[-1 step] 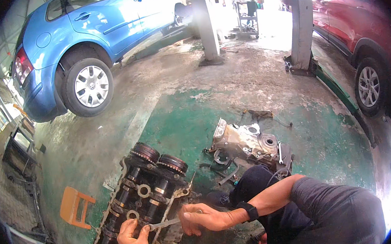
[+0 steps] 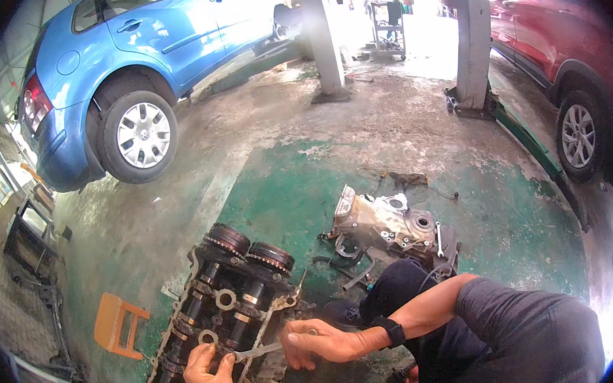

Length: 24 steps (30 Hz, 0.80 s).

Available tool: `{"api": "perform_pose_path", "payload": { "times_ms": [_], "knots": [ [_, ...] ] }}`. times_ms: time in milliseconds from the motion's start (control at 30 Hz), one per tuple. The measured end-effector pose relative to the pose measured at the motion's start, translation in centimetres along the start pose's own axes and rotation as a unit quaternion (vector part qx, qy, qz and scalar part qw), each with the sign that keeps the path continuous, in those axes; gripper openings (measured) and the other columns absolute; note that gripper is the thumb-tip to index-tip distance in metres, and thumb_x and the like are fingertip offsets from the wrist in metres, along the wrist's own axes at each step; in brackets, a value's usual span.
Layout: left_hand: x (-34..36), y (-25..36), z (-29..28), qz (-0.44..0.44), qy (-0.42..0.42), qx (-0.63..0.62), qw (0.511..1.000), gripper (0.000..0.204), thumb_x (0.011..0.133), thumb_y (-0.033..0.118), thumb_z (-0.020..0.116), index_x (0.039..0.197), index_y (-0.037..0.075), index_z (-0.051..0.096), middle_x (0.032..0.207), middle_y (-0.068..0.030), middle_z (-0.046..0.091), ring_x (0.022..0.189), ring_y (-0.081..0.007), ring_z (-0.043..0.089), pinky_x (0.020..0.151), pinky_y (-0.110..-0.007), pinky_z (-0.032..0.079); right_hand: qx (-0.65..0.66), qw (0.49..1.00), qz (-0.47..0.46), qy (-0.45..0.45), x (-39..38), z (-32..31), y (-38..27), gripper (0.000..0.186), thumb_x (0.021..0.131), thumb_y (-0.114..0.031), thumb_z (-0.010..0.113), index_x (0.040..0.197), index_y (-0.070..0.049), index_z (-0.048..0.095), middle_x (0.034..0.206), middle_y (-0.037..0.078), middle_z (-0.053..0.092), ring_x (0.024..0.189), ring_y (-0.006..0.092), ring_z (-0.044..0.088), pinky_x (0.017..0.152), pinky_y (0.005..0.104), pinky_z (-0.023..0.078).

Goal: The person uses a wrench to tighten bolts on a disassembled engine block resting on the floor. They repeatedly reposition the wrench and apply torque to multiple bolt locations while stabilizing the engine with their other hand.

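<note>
We look down at a cylinder head [image 2: 222,310] lying on the green-painted floor [image 2: 284,186], near and a little left of centre, with its two round cam sprockets [image 2: 228,237] at the far end. Our left hand [image 2: 210,378] lies on the near part of the head, fingers bent and curled down over the metal. We cannot tell whether they grip anything or only steady the casting. Our right hand [image 2: 321,340], with a black wristband [image 2: 388,330] behind it, sits just right of the head, its fingers drawn together and pinched on the right end of a thin metal strip [image 2: 259,351]. The strip runs level from that pinch leftward to the thumb of the left hand, so it spans the gap between both hands and lies over the near right edge of the head. As things lie, the strip meets the head, and both hands are on the work rather than apart from it. Just beyond our dark-clad knee, to the right, a grey engine cover [image 2: 387,224] lies flat with a spanner [image 2: 438,236] beside it and small loose parts between it and the head. An orange stand [image 2: 116,324] sits left of the head, apart from it. Far left a blue car [image 2: 153,51] is raised off the ground, a red car [image 2: 565,41] stands at the far right, and two lift posts [image 2: 321,35] stand between them.
</note>
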<state>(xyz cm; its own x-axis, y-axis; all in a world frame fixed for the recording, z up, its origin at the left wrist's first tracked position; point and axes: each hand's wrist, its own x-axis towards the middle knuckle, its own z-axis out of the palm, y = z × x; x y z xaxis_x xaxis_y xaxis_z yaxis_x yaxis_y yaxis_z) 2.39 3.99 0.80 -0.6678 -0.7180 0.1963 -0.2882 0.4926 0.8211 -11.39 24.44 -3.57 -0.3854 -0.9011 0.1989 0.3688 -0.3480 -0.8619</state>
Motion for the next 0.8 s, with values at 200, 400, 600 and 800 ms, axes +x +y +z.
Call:
{"api": "perform_pose_path", "payload": {
  "times_ms": [200, 400, 600, 800],
  "knots": [
    [-0.3, 0.7, -0.3, 0.038, -0.004, 0.075, 0.996, 0.039, 0.077, -0.002, 0.078, 0.114, -0.004, 0.065, 0.114, -0.0113, 0.068, 0.105, -0.0214, 0.065, 0.092, -0.032, 0.05, -0.012, 1.0, -0.014, -0.007, 0.0, 0.0, -0.1, 0.041, 0.107, -0.039, 0.043, 0.095, -0.002, 0.054, 0.083, 0.011, 0.064, 0.063, 0.0134, 0.058, 0.057, 0.027, 0.048],
    [-0.2, 1.8, 0.4, 0.1, 0.033, 0.014, 0.994, 0.032, 0.068, -0.009, 0.077, 0.097, -0.012, 0.065, 0.098, -0.0119, 0.066, 0.078, -0.0147, 0.059, 0.068, -0.027, 0.047, -0.016, 1.0, 0.013, -0.006, 0.0, 0.0, -0.4, 0.039, 0.105, -0.042, 0.046, 0.096, -0.006, 0.055, 0.082, 0.004, 0.062, 0.072, 0.0123, 0.059, 0.06, 0.0268, 0.048],
    [-0.7, 2.6, 0.2, 0.082, 0.031, 0.035, 0.996, 0.032, 0.069, -0.007, 0.077, 0.099, -0.012, 0.066, 0.099, -0.0131, 0.067, 0.078, -0.0155, 0.06, 0.07, -0.028, 0.048, -0.002, 0.999, 0.018, -0.032, 0.2, -0.1, -1.0, 0.038, 0.105, -0.043, 0.047, 0.1, -0.006, 0.056, 0.084, 0.004, 0.063, 0.075, 0.0118, 0.06, 0.062, 0.0262, 0.048],
    [-0.7, 3.1, 0.2, 0.098, 0.037, 0.049, 0.993, 0.034, 0.07, -0.005, 0.078, 0.101, -0.012, 0.067, 0.102, -0.0147, 0.068, 0.083, -0.0193, 0.063, 0.076, -0.03, 0.049, -0.025, 0.998, 0.051, -0.023, 0.4, -0.1, -1.4, 0.038, 0.104, -0.043, 0.05, 0.1, -0.006, 0.057, 0.084, 0.004, 0.063, 0.074, 0.0106, 0.059, 0.063, 0.0256, 0.048]
  ]
}}
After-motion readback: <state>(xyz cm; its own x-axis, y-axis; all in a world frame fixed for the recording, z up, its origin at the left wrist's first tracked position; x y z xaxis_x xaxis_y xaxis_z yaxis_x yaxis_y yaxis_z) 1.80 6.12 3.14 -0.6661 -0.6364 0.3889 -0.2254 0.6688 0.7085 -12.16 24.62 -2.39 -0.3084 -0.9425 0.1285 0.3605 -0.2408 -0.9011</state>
